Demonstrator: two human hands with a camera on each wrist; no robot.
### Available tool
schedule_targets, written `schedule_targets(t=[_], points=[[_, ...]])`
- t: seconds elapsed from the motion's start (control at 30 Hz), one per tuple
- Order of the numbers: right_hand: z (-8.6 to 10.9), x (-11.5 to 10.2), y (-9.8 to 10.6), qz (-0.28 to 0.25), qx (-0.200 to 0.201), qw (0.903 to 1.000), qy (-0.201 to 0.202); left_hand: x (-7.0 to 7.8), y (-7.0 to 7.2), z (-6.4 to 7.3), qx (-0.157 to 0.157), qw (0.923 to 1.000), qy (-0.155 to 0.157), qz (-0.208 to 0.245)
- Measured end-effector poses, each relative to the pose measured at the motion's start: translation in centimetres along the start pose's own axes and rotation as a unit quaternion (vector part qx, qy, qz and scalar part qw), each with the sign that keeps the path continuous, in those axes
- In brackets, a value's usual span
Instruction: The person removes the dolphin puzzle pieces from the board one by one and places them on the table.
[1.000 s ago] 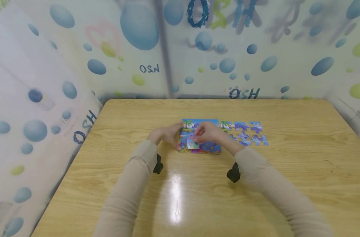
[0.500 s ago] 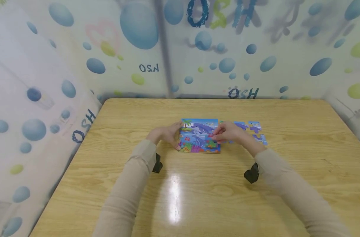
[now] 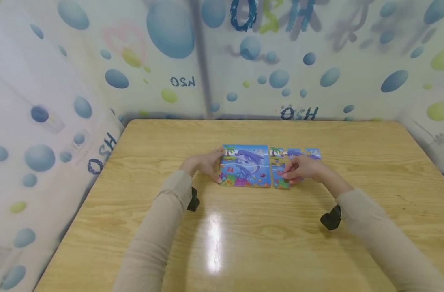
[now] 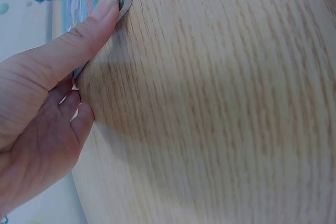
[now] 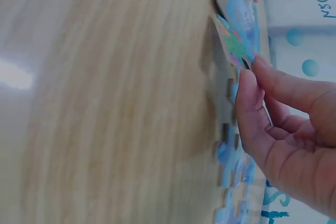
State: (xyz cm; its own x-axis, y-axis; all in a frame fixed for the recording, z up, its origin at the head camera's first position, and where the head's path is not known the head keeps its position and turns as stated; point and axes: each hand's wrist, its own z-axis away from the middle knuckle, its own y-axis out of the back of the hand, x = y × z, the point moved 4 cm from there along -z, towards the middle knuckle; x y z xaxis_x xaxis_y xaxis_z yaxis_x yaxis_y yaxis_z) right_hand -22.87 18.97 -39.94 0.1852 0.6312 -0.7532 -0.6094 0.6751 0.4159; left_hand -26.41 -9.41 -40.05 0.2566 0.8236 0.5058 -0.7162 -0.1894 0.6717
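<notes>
In the head view a dolphin picture board [image 3: 245,165] lies on the table. My left hand [image 3: 206,165] spans its left edge, thumb at the near corner and a finger at the far corner. The left wrist view shows that thumb [image 4: 92,27] on the board's corner. With thumb and fingertips my right hand [image 3: 305,168] pinches a jigsaw puzzle piece [image 3: 279,178], printed with green and red coral. In the right wrist view the piece [image 5: 231,41] is tilted, close to the board's right edge.
Loose puzzle pieces lie in rows right of the board, among them a palm-tree piece [image 3: 276,152] and a corner piece [image 3: 313,153]; my right hand covers others. The wooden table [image 3: 243,227] meets a bubble-printed wall [image 3: 222,61] at the back.
My right hand has moved right, carrying the puzzle piece from over the board to beside its right edge. More of the dolphin picture shows now. My left hand has stayed at the left edge.
</notes>
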Motion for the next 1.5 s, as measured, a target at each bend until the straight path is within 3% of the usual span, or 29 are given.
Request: schedule_targets(t=[0.17,0.37,0.63,0.97,1.17,1.5], points=[[0.0,0.7,-0.4,0.028,0.016,0.9994,-0.008,0.0,0.2,0.0,-0.006,1.0,0.004,0.002],[0.5,-0.5,-0.8,0.112,0.055,0.9921,-0.014,0.0,0.2,-0.1,-0.007,0.9999,0.009,0.005],[0.5,-1.5,-1.2,0.18,0.071,0.9809,-0.025,-0.2,0.0,-0.3,-0.005,0.9995,0.017,0.026],[0.3,-1.3,-1.0,0.166,0.079,0.9827,-0.024,-0.1,0.0,-0.1,-0.004,0.9997,0.014,0.018],[-0.3,-2.6,-1.2,0.188,0.099,0.977,0.015,-0.1,0.0,-0.1,-0.009,0.9995,0.015,0.027],[-2.3,-4.8,-3.1,0.162,0.091,0.9808,0.059,-0.1,0.0,-0.1,-0.005,0.9999,0.01,0.006]])
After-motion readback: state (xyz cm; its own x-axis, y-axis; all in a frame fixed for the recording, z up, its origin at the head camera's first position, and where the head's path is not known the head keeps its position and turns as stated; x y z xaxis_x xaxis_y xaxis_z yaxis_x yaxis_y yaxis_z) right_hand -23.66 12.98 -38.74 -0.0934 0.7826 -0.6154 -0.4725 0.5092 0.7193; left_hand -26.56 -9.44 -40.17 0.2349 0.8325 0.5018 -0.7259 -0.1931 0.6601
